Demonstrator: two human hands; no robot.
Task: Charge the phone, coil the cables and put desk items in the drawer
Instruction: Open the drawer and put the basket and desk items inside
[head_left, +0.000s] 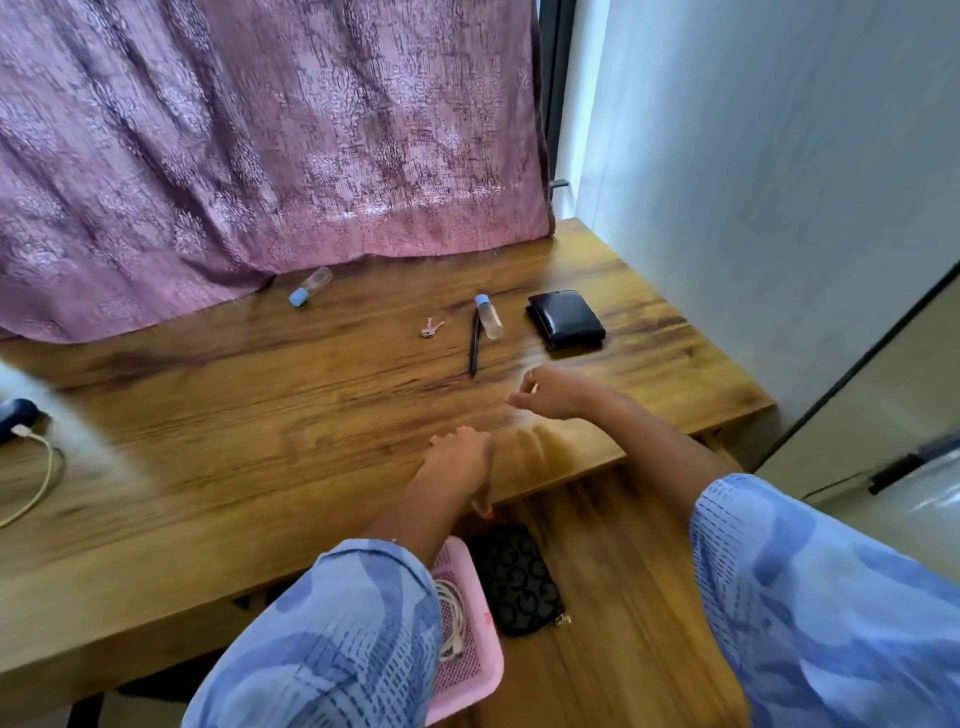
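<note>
From the head camera, the drawer (613, 561) stands pulled out under the near edge of the desk (260, 467), already holding a pink basket (475, 675) with a coiled white cable (449, 618) in it and a dark patterned pouch (514, 579) beside the basket.

The right hand (553, 392) hovers over the desk with its fingers loosely curled and nothing visible in them; motion blur makes it hard to be sure, but it looks empty. The left hand (460, 460) rests at the desk's front edge, fingers on top and thumb hanging down over the lip, gripping nothing that shows.

The things not yet put away lie just beyond the right fingertips. The black pen (474, 343) is nearest, slightly to their left, with its long axis running almost straight away from the person, so fingers arriving from this side would meet its near end first. Touching the pen's far end on the right lies a small clear bottle with a blue cap (489, 316), its axis much the same. The wallet (566, 319) lies beyond and to the right of the fingers, the keys (431, 327) further left, and a second bottle (310, 286) well off by the curtain (234, 156).

The right hand is plainly the nearer one for all of these. At the far left edge a dark phone (15, 415) lies with a pale charging cable (39, 478) plugged in.
</note>
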